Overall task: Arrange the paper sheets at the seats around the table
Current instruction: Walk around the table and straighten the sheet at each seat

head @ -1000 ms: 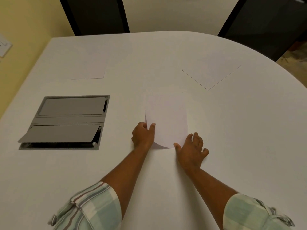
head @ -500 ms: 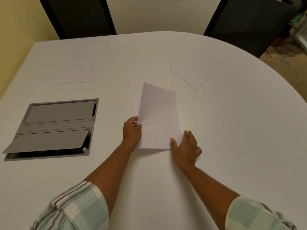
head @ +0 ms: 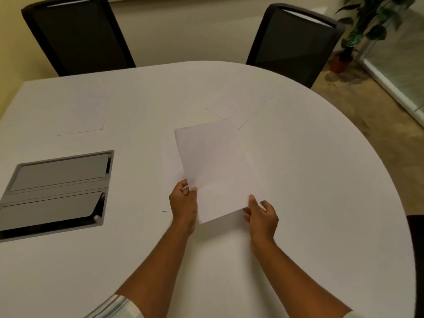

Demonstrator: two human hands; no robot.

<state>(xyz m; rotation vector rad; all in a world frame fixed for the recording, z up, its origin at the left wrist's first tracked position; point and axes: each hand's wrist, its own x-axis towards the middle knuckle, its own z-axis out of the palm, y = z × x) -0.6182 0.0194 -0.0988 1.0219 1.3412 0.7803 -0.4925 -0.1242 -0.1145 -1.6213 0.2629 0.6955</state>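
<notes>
I hold a white paper sheet (head: 218, 166) lifted off the white table (head: 309, 203), tilted clockwise. My left hand (head: 183, 203) pinches its lower left edge and my right hand (head: 261, 216) grips its lower right corner. Under it, another sheet (head: 168, 180) lies flat on the table, showing only at the left. One sheet (head: 82, 115) lies in front of the far left chair (head: 78, 35). Another sheet (head: 241, 106), turned at an angle, lies before the far right chair (head: 296, 42).
A grey cable hatch (head: 57, 191) with two flaps is set into the table at the left. A potted plant (head: 364, 31) stands on the floor at the far right. A dark chair edge (head: 416, 260) shows at the right border.
The sheet has come up off the table in both hands and turned clockwise, uncovering a second sheet beneath. My view has tilted up, showing the chairs and the plant.
</notes>
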